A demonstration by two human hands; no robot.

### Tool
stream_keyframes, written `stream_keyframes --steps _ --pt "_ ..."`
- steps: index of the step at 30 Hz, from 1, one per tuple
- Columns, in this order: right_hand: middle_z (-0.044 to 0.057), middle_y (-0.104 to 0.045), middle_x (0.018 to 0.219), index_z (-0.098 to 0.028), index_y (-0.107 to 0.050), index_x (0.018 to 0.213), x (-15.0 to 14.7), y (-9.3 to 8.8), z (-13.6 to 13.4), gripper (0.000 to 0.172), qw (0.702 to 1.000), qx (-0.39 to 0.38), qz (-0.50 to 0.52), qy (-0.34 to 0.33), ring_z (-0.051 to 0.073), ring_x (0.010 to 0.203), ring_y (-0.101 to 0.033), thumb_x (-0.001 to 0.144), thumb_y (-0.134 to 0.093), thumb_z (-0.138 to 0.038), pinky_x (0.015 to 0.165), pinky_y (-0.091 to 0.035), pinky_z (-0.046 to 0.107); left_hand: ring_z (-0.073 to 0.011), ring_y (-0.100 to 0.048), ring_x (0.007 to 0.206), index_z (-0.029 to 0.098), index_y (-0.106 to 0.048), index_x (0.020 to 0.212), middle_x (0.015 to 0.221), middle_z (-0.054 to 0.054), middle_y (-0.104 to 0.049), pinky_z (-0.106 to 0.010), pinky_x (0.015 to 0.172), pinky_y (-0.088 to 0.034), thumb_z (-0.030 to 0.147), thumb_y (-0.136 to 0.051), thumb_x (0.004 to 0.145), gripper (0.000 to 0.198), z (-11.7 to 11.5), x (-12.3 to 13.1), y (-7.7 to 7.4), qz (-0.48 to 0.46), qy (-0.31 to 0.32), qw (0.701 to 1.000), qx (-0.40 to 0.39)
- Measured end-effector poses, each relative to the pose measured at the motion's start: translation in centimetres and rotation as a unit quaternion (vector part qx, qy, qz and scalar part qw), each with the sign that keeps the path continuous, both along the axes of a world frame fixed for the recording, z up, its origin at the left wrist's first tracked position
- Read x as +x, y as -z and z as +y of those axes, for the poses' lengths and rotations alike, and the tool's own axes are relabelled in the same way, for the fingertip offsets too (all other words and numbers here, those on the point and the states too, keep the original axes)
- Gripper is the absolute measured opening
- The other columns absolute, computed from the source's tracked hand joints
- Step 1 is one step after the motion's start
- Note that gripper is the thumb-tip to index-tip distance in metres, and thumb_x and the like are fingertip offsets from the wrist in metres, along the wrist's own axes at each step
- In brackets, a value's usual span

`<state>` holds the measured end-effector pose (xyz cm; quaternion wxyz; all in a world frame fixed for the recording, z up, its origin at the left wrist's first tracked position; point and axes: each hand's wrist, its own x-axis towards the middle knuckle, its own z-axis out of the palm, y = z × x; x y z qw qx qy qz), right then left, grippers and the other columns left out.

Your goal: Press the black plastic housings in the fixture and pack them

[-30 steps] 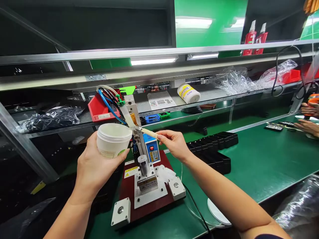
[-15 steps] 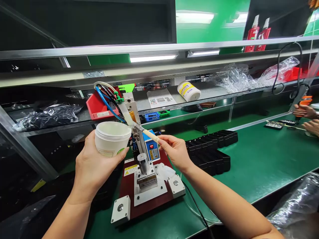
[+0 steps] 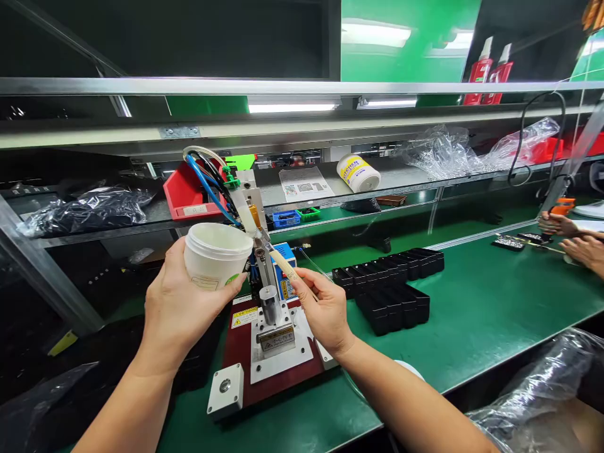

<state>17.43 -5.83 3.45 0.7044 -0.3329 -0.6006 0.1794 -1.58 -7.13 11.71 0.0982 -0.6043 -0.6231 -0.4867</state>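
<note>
My left hand [image 3: 177, 314] is wrapped round a white plastic tub [image 3: 217, 261], its open mouth facing up and tilted slightly. A slim tool with a pale handle [image 3: 285, 267] is pinched in my right hand [image 3: 325, 308]. The tool's narrow, metallic-looking tip reaches up beside a translucent tube [image 3: 245, 217] on the bench press [image 3: 271, 308]; whether they touch is unclear. Both hands are raised in front of the press, with the tub left of its column. What the tub holds cannot be seen well.
Rows of black plastic parts [image 3: 391, 305] lie on the green bench [image 3: 476, 308]. White button boxes [image 3: 225, 390] flank the press base. Above, a shelf carries a red bin [image 3: 186, 192], a white-and-yellow canister [image 3: 359, 173] and clear plastic bags [image 3: 438, 154]. Another person's hands [image 3: 585, 245] work at far right.
My camera view has shifted slightly. The tub and my left hand sit nearly as before, while my right hand with the pale-handled tool is a little lower and closer to the press.
</note>
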Motion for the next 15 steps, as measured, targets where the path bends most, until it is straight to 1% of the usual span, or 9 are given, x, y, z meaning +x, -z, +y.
stream_keyframes --steps 3,8,15 --pt "0.006 -0.072 0.096 -0.021 -0.070 0.105 -0.36 0.54 0.03 0.021 1.000 0.005 0.006 0.002 0.020 0.081 -0.067 0.089 -0.060 -0.031 0.075 -0.056 0.032 -0.0377 -0.062 0.104 0.028 -0.042 0.133 0.117 -0.009 -0.064 -0.051 0.086 -0.052 0.056 -0.075 0.058 0.086 -0.05 0.02 0.01 0.000 0.001 1.000 -0.001" --pt "0.007 -0.072 0.098 -0.021 -0.070 0.105 -0.46 0.80 -0.08 0.022 0.999 0.017 -0.015 0.034 0.021 0.083 -0.068 0.089 -0.060 -0.031 0.079 -0.057 0.034 -0.0380 -0.062 0.103 0.027 -0.042 0.133 0.116 -0.009 -0.064 -0.052 0.086 -0.052 0.057 -0.075 0.057 0.088 0.15 -0.09 0.08 0.009 0.000 1.000 0.004" --pt "0.006 -0.072 0.095 -0.020 -0.070 0.105 -0.28 0.41 -0.13 0.019 0.991 0.085 -0.075 0.076 0.019 0.081 -0.067 0.090 -0.059 -0.024 0.076 -0.055 0.032 -0.0369 -0.062 0.103 0.027 -0.041 0.133 0.116 -0.009 -0.064 -0.050 0.087 -0.052 0.055 -0.075 0.058 0.087 0.28 -0.25 0.14 0.007 0.009 1.000 0.006"
